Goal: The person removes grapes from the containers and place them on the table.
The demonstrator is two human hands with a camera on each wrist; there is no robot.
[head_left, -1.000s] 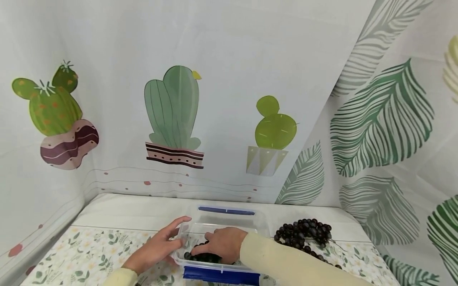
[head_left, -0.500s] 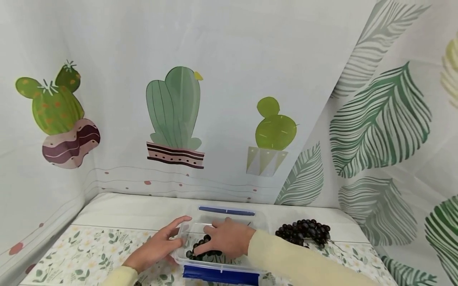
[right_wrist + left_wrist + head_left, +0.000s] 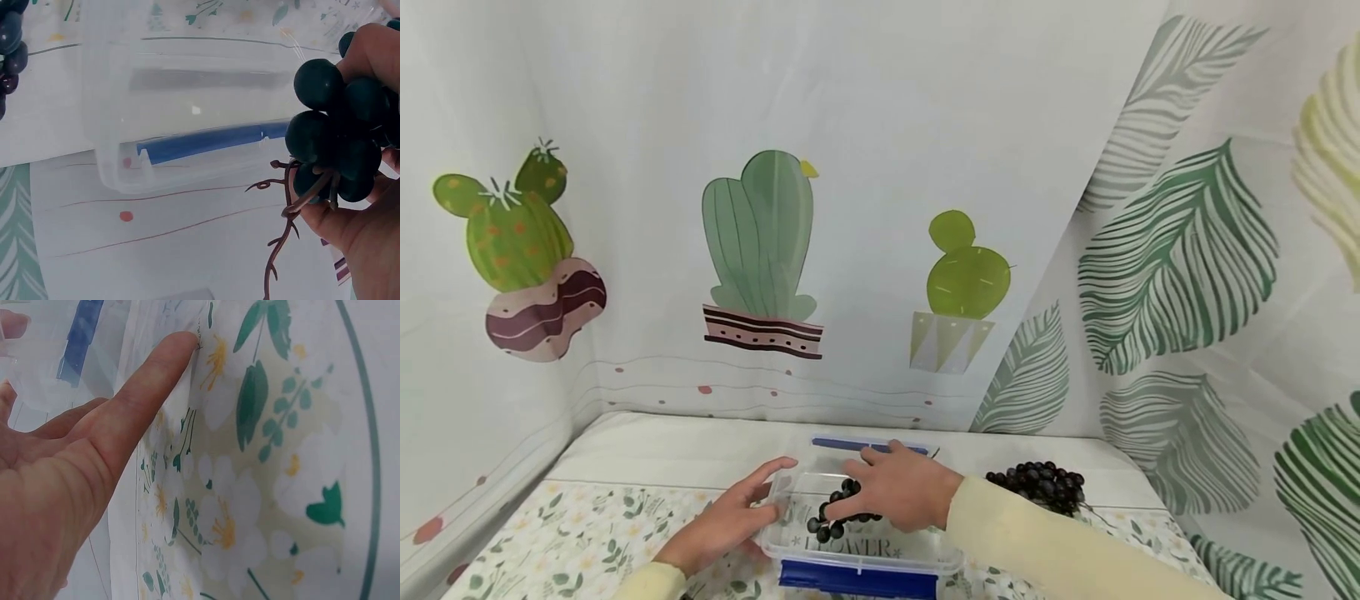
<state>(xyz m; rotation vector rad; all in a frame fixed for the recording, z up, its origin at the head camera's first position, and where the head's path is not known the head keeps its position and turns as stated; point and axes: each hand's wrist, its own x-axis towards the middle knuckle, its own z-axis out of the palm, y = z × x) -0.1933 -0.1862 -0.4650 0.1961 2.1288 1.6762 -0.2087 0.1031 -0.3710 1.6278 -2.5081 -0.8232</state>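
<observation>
My right hand (image 3: 902, 487) grips a bunch of dark grapes (image 3: 838, 508) over the clear plastic box (image 3: 925, 550) with blue latches. Close up in the right wrist view, round dark grapes (image 3: 319, 134) sit between the fingers and thumb, and a bare brown stem (image 3: 284, 231) hangs from them. My left hand (image 3: 730, 521) lies against the box's left side, index finger and thumb stretched out at the rim. In the left wrist view, that hand (image 3: 69, 453) has one straight finger pointing along the flowered cloth, beside the box (image 3: 37, 381).
Another bunch of dark grapes (image 3: 1037, 483) lies on the table to the right of the box, behind the right forearm. Flowered cloth (image 3: 587, 533) covers the table's front. A white curtain (image 3: 865, 167) printed with cacti and leaves hangs behind.
My right hand has lifted the bunch of grapes from the box floor, up and to the right, uncovering printed lettering seen through the bottom. The left hand has stayed at the box's side.
</observation>
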